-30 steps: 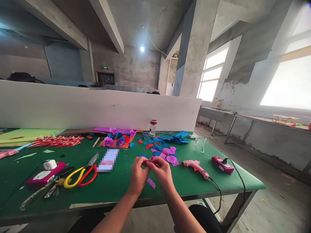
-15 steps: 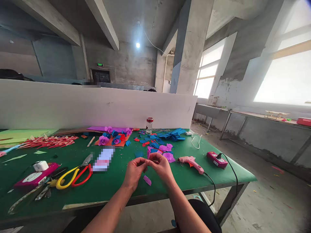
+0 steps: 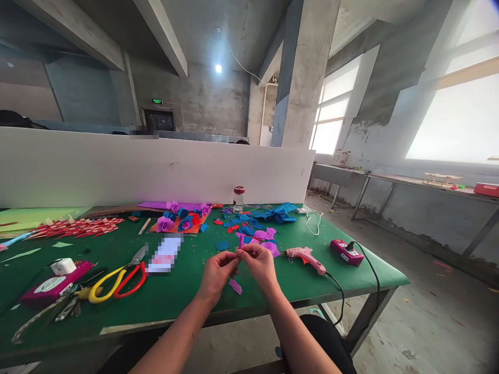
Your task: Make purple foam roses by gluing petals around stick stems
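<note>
My left hand and my right hand meet above the green table, and their fingertips pinch a small purple paper piece that sticks up between them. Another purple scrap lies on the table just below my hands. Cut purple, blue and red petals are scattered right behind them. Finished paper roses sit on an orange sheet further back.
A pink glue gun lies to the right, its cord running off the table edge, beside a pink power strip. Yellow and red scissors lie at left with keys and a pink box. A small jar stands before the white partition.
My hands have stayed together on the purple piece, turning it slightly so it stands upright. The camera has shifted a little; nothing on the table has moved.
</note>
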`<act>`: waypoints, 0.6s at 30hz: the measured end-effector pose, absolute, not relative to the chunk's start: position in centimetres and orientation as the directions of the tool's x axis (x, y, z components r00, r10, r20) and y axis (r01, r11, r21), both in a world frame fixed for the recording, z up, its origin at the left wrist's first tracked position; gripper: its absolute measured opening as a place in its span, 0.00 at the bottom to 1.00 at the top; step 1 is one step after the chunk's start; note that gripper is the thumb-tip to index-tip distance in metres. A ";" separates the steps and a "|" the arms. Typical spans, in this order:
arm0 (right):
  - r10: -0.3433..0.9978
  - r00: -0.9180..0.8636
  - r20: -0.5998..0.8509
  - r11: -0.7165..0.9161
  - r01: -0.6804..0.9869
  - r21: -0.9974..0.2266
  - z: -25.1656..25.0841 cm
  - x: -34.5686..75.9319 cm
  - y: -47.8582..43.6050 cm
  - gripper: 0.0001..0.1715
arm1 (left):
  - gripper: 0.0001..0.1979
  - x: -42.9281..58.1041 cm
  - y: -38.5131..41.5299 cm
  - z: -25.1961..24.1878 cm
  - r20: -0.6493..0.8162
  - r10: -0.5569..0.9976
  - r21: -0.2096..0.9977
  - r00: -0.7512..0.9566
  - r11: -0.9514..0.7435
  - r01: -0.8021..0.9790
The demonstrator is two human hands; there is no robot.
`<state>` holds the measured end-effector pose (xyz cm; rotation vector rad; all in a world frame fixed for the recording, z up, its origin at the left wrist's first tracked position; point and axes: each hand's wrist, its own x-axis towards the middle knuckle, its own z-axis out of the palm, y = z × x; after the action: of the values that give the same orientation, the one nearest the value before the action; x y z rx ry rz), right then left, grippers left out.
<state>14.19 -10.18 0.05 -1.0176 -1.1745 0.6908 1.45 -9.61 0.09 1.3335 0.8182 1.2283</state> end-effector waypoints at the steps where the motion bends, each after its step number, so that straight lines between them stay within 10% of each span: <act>1: 0.856 0.277 0.436 0.428 0.091 -0.899 0.0 14.2 -10.2 0.10 | 0.14 1.5 -9.6 0.1 0.211 0.952 0.970 0.220 -0.177 -0.165; 8: 0.808 0.264 0.527 0.500 0.167 -0.850 -0.2 13.5 -10.3 0.09 | 0.14 1.4 -9.5 0.1 0.280 0.941 0.957 0.191 -0.257 -0.137; 18: 0.949 0.036 0.313 0.311 -0.250 -0.917 -0.2 13.6 -10.0 0.19 | 0.13 1.4 -9.5 0.1 0.272 0.957 0.960 0.105 -0.263 -0.093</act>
<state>13.64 -10.03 -0.21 -0.7894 -1.1600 1.0864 1.38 -9.51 0.15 1.3971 0.9239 1.3496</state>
